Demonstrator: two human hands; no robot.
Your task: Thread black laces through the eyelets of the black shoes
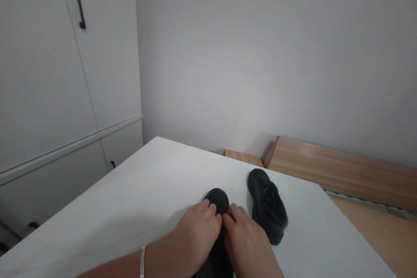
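Note:
A black shoe (219, 200) lies on the white table with its rounded toe pointing away from me; my hands cover its middle. My left hand (202, 230) bends over the left side of the shoe, fingers closed and fingertips pressed together behind the toe. From the right, my right hand (243, 234) meets it there in a pinch, the two hands' fingertips nearly touching. Whatever is between the fingers is hidden. A second black shoe (269, 208), with laces over its top, stands to the right of my right hand, apart from it.
The white table (156, 173) has a corner at the far left and an edge at the right. Beyond it are a wooden board (325, 165) and a plain wall. White cabinets (107, 52) with black handles stand at the left.

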